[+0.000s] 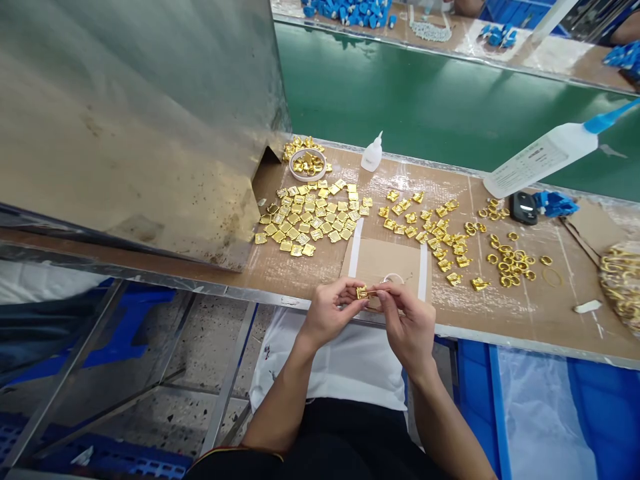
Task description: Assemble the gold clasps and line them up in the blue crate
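Observation:
My left hand [334, 308] pinches a small gold square piece [361, 293] between thumb and fingertips, just over the table's near edge. From the right, my right hand [407, 320] meets it, its fingers closed on a thin stick-like tool [376, 291] whose tip reaches the gold piece. What kind of tool it is cannot be made out. Under both hands lies a cardboard sheet [387, 253] with white tape along its sides. A pale thin loop [395, 277] shows just behind my right fingers.
Flat gold squares [313, 219] spread to the left, near a white round ring of tape [307, 165]. Gold ring pieces [440, 233] and plain rings [513, 263] lie right. A small dropper bottle [372, 155] and a large tilted bottle [543, 160] stand behind. A metal box [135, 127] blocks the left.

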Motion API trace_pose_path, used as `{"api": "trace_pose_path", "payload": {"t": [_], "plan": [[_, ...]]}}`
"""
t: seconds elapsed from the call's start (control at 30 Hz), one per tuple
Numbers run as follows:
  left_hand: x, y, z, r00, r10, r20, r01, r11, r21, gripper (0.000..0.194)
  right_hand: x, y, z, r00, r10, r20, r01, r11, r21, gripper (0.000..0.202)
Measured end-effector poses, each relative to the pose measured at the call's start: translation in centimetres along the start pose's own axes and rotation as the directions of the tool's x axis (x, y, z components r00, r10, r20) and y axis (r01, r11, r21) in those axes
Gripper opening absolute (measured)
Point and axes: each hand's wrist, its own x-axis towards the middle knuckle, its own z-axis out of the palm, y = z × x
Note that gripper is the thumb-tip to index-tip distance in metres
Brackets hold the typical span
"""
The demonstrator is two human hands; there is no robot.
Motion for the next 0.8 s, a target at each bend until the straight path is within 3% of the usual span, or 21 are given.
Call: {"api": "trace_pose_path", "payload": {"t": [0.8], "plan": [[-0.02,-0.18,0.05,0.999,0.051,-0.002,-0.051,0.999,-0.008,0.022,0.1,0.09,0.11,0.998,-0.051,-0.029,0.052,0.998,0.031,0.018]]}}
